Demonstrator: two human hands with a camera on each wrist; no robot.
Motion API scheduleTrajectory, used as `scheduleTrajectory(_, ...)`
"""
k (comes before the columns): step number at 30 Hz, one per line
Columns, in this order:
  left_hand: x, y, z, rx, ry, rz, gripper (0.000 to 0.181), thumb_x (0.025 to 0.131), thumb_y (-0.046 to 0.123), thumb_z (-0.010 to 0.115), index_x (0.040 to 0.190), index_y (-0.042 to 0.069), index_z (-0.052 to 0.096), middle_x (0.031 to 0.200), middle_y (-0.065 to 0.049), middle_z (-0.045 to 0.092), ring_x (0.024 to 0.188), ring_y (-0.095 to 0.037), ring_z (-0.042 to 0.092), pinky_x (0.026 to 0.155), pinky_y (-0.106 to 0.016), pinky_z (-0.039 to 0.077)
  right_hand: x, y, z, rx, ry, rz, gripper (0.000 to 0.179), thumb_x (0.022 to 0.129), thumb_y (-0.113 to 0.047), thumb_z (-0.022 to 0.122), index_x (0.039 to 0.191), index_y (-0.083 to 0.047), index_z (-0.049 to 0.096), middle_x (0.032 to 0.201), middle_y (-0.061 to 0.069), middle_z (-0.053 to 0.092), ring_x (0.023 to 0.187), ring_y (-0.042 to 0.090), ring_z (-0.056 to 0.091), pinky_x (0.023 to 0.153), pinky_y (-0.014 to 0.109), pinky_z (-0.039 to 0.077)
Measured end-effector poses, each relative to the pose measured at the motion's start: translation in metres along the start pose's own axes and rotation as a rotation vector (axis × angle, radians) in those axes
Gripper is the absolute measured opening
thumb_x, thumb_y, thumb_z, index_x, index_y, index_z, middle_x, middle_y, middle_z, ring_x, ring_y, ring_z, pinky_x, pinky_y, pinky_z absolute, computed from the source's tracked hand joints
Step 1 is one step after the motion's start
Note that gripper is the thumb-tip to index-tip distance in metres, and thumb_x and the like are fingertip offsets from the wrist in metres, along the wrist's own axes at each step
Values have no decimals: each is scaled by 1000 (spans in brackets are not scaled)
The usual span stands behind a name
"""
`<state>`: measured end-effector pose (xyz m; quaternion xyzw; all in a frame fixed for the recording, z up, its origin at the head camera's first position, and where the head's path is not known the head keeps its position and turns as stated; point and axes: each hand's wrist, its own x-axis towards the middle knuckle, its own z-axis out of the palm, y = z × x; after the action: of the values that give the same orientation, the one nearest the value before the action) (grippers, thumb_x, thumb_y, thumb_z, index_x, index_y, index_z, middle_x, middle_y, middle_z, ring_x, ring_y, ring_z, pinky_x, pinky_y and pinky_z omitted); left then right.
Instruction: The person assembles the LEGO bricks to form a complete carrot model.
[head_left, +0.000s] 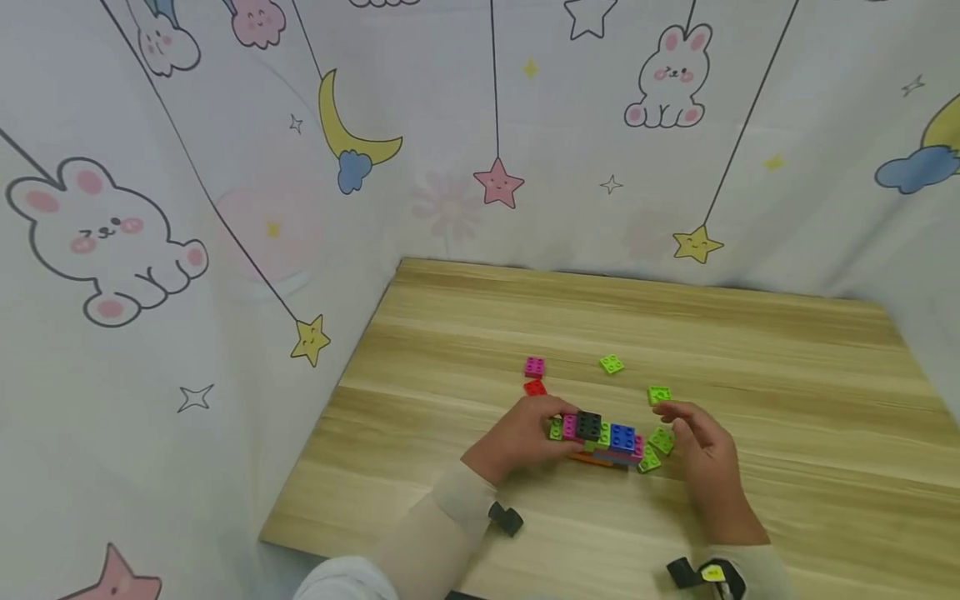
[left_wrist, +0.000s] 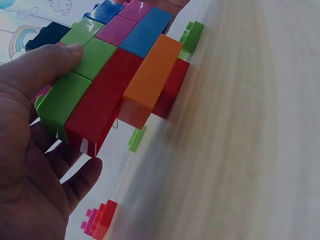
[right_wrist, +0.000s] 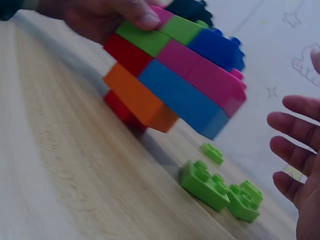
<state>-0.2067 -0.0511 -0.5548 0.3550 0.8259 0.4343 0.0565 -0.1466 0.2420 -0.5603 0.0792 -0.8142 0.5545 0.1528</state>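
A stacked model of toy building bricks stands on the table, a small red base under an orange brick, with red and light-blue bricks above. Higher up come green, pink, dark-blue and black bricks. My left hand grips its left end, thumb on the green bricks in the left wrist view. To the model's right, my right hand is held apart from it, its fingers loosely extended with nothing in them. Beside those fingers lie green bricks, and another green brick is just beyond.
Behind the model lie a magenta brick, a red brick partly hidden by my left hand, and a green brick. The wooden table meets a patterned curtain at its back and left edges.
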Motion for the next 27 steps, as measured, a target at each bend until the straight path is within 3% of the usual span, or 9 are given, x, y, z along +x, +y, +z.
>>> scheduleTrajectory(4, -2, -2, -3, -70, 0, -25, 38, 87, 25, 87, 121, 18, 72, 115, 10, 71, 99, -1, 63, 88, -19, 53, 11, 3, -4, -72, 50, 20, 27, 110, -16, 52, 125, -2, 70, 117, 9, 72, 108, 1, 60, 93, 11, 42)
scheduleTrajectory(8, -3, -4, -4, -79, -20, -13, 34, 86, 26, 88, 116, 17, 74, 113, 11, 72, 98, 0, 62, 88, -19, 53, 34, 3, 0, -224, -36, -29, 23, 105, -20, 64, 120, -6, 73, 110, 4, 73, 100, 4, 60, 85, 18, 45)
scheduleTrajectory(10, -3, -5, -5, -80, -33, 4, 32, 86, 26, 88, 114, 17, 75, 112, 12, 72, 98, 0, 62, 88, -19, 52, 51, 0, 6, -304, -136, -64, 25, 103, -23, 68, 121, -7, 73, 110, 2, 73, 99, 10, 61, 84, 27, 49)
scheduleTrajectory(15, -5, -5, -8, -131, -60, 26, 28, 86, 23, 87, 110, 18, 75, 106, 15, 71, 93, -1, 61, 84, -19, 55, 104, -17, 36, -410, -477, -205, 34, 99, -22, 74, 129, -6, 70, 119, 9, 72, 104, 28, 66, 87, 53, 54)
scheduleTrajectory(18, -7, -6, -11, -157, -66, 34, 26, 86, 23, 87, 108, 19, 75, 103, 15, 70, 90, -1, 61, 81, -20, 56, 134, -26, 60, -441, -675, -301, 43, 96, -17, 77, 136, -8, 66, 127, 11, 68, 112, 33, 65, 94, 57, 53)
scheduleTrajectory(21, -9, -8, -13, -177, -55, 21, 24, 85, 23, 87, 105, 20, 75, 99, 14, 70, 87, -2, 62, 76, -22, 57, 154, -28, 81, -536, -846, -410, 50, 95, -13, 76, 143, -10, 62, 137, 13, 62, 123, 36, 60, 101, 56, 50)
scheduleTrajectory(24, -11, -11, -16, -188, -34, -18, 24, 84, 23, 88, 103, 21, 74, 96, 15, 70, 85, -3, 62, 74, -23, 58, 165, -29, 97, -655, -966, -480, 55, 96, -11, 74, 149, -13, 57, 147, 15, 55, 132, 40, 54, 106, 57, 46)
scheduleTrajectory(27, -12, -13, -19, -191, -20, -34, 24, 83, 22, 89, 102, 21, 75, 96, 15, 70, 85, -4, 62, 73, -23, 58, 169, -29, 108, -725, -1019, -516, 59, 97, -10, 72, 153, -15, 53, 152, 17, 51, 134, 42, 52, 105, 58, 47)
